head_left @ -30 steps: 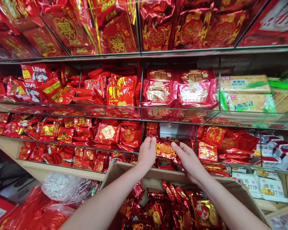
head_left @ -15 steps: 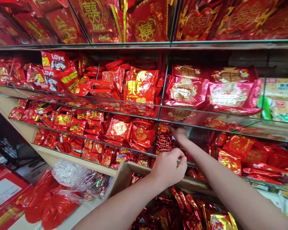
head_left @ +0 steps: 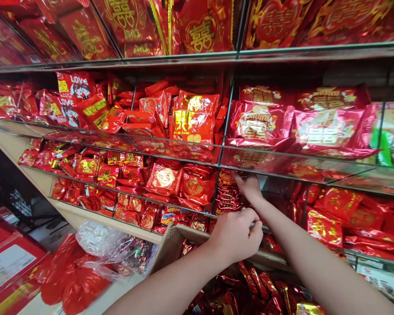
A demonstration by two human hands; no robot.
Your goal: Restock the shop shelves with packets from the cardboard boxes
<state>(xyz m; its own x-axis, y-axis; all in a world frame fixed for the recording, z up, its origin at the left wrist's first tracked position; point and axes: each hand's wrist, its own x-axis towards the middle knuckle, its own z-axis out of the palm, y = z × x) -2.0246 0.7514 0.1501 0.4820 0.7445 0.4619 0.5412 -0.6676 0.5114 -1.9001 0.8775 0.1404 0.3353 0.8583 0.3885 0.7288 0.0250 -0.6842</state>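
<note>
My right hand (head_left: 251,189) reaches into a lower shelf compartment, thumb apart from the fingers, against a stack of small red snack packets (head_left: 228,192). It looks open; part of it is in shadow. My left hand (head_left: 238,234) is closed just in front of that compartment, above the rim of a cardboard box (head_left: 192,234). Its curled fingers hide whatever may be in them. Inside the box, beneath my forearms, lie many loose shiny red packets (head_left: 262,284).
Glass shelf edges (head_left: 269,158) run across above my right hand. Pink-red packs (head_left: 261,124) stand on the shelf overhead, and red square packets (head_left: 164,177) fill the compartment to the left. Red plastic bags (head_left: 74,280) lie at lower left, with red cartons (head_left: 9,262) beside them.
The view has shifted slightly. My left hand has moved a little to the right and down. My right hand stays by the stack in the compartment.
</note>
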